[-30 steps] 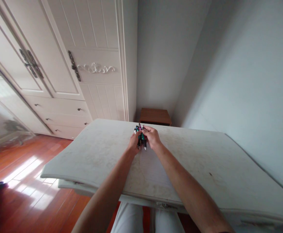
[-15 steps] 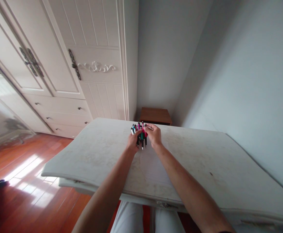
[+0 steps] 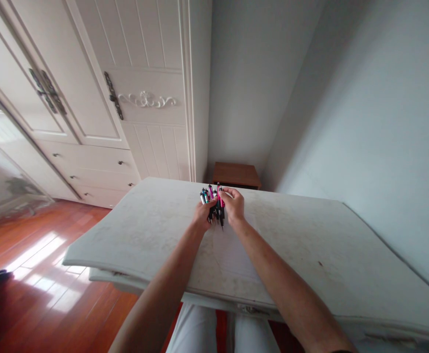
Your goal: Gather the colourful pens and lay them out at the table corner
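While the left hand clasps multicoloured slim pens, the right hand pinches a pink pen. Stained white tabletop lies beneath.

Shows pink, purple, teal, silver and black on slim cylindrical pens; turns blotchy brown over white flat tabletop.

A bunch of pens sits close together, pointy ends toward 6 o'clock. In it, a pink pen is at 3 o'clock, a silver pen at 9, a purple pen near 12.
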Demonstrator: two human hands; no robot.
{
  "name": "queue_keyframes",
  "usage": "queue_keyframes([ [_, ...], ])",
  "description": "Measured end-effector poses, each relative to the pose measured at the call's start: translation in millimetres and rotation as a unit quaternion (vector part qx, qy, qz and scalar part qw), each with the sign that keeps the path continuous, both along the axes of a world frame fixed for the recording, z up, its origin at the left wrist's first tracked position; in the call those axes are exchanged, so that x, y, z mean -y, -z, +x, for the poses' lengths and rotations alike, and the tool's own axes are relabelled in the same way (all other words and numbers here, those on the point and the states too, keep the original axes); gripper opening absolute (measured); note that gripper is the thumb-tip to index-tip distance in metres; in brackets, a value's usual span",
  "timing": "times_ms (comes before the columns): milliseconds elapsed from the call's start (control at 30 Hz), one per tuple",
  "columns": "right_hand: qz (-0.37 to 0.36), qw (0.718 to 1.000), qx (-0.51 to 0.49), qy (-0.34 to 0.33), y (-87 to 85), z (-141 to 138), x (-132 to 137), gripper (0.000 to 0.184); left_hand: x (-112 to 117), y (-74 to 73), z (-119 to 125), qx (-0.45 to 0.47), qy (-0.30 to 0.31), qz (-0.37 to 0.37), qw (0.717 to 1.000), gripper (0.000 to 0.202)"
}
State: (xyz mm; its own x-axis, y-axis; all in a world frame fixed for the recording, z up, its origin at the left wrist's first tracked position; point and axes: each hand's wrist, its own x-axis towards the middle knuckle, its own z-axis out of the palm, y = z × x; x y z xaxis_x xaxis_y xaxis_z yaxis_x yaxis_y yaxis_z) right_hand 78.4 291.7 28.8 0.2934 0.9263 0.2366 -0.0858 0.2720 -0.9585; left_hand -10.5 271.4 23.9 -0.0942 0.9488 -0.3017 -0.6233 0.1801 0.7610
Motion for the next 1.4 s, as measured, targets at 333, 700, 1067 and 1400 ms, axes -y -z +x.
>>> queue_keyframes([
  [333, -0.005, 1.000, 0.024, -0.015, 2.9, -3.3, -0.5, 0.026, -3.7, -2.7, -0.2, 0.036, 0.017, -0.030, 0.999, 0.011],
  [700, -0.027, 0.997, -0.027, -0.067, 9.5, 0.6, -9.1, 0.021, -8.4, 4.2, -4.6, 0.047, 0.036, -0.018, 0.998, 0.003],
  [1067, 0.023, 0.996, 0.081, 0.037, 13.0, -6.0, -5.1, 0.020, -3.0, -1.7, -4.7, 0.086, 0.043, -0.027, 0.995, 0.013],
  [1400, -0.013, 0.991, 0.100, 0.087, 12.5, 2.9, -9.4, 0.018, -5.2, -0.6, 0.5, 0.082, 0.032, -0.054, 0.995, 0.013],
])
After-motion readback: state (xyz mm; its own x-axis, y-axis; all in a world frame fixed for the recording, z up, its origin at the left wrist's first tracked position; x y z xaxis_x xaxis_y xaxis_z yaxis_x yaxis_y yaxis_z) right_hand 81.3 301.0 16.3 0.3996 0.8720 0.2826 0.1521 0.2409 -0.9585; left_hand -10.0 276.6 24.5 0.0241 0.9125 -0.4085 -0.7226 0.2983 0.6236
